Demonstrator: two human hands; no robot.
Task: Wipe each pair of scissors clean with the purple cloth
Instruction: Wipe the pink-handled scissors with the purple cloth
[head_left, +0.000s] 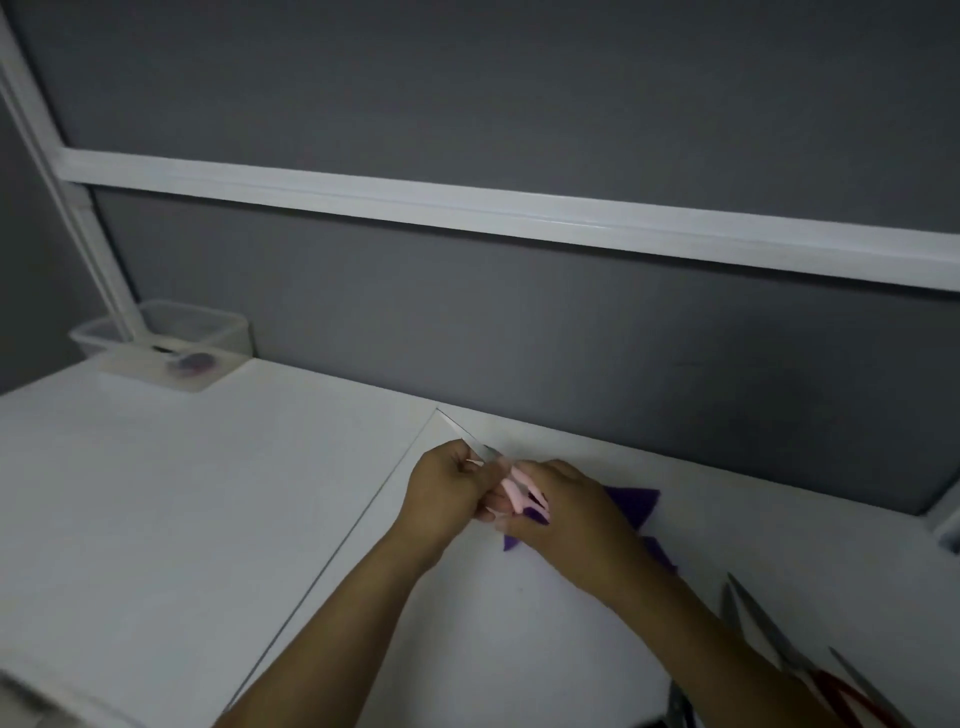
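A pair of scissors with pink handles (514, 493) is held just above the white table (208, 493), its thin blade (467, 436) pointing up and to the left. My left hand (447, 488) grips the scissors where the blade meets the handles. My right hand (566, 514) lies curled over the purple cloth (636, 501) and meets the handles. Purple corners stick out beyond and beneath it. How the cloth sits against the scissors is hidden by my fingers.
Several other scissors lie at the lower right: long steel blades (763, 618), a red-handled pair (841, 696) and a dark pair (680, 706). Clear plastic containers (176, 338) and a white post (78, 208) stand at the back left. A grey partition (519, 322) borders the table.
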